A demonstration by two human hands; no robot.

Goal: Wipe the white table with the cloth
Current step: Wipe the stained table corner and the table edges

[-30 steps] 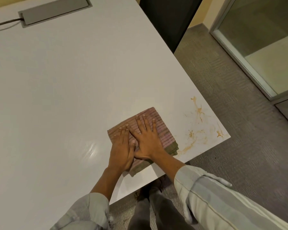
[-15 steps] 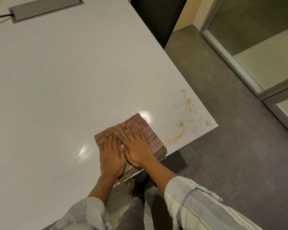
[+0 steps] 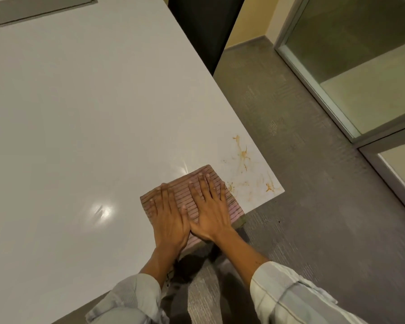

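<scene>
A folded pink ribbed cloth (image 3: 185,195) with an olive underside lies flat on the white table (image 3: 91,113), close to its near edge and right corner. My left hand (image 3: 168,218) presses flat on the cloth's left half, fingers spread. My right hand (image 3: 211,209) presses flat on the right half, its thumb touching the left hand. Orange-brown stains (image 3: 243,157) streak the table corner just right of the cloth, and the cloth's right edge touches the nearest smears.
A grey cable hatch (image 3: 38,10) is set into the table at the far left. Grey carpet (image 3: 313,206) lies beyond the table's right edge. A dark panel (image 3: 204,26) stands behind the table, and a glass partition (image 3: 360,66) runs along the right.
Both hands have slid the cloth right along the near edge, closer to the stains. The hands now lie side by side instead of overlapping.
</scene>
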